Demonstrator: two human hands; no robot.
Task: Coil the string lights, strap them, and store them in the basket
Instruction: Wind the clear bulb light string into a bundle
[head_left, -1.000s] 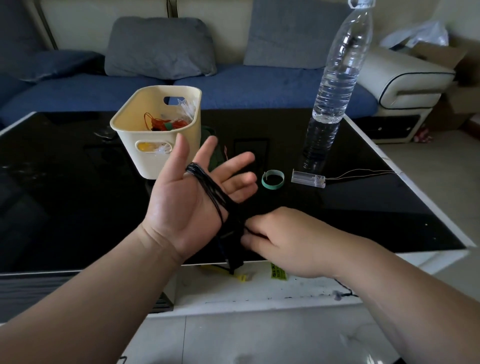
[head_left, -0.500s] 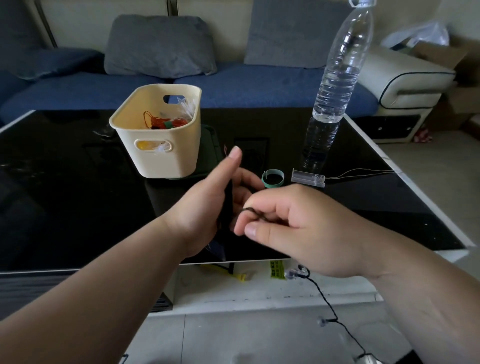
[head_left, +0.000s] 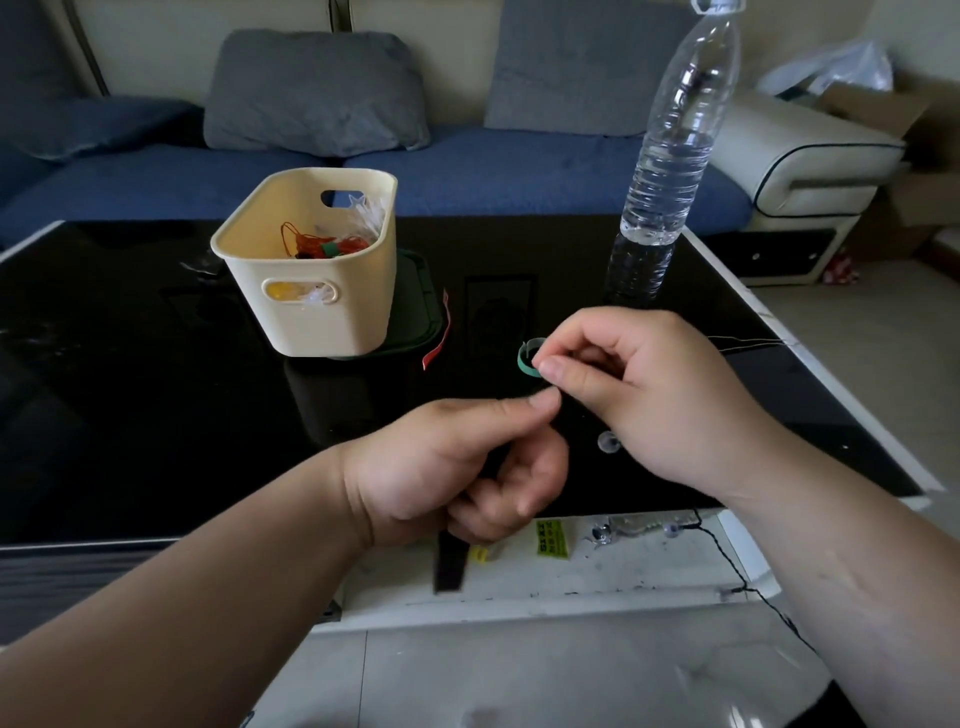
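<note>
Left hand (head_left: 452, 473) grips the coiled string lights (head_left: 608, 442); right hand (head_left: 649, 400) pinches their loose run; advise taut, even turns.

No text here can be read. You have a small yellow-green sticker (head_left: 552, 539) on the white table edge (head_left: 597, 577), printed with dark characters too blurred to make out.

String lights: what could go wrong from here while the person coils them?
1. The loose wire trails over the edge of the table; it may snag or tangle.
2. The tall bottle stands just beyond the right hand; a wide winding move might tip it.
</note>
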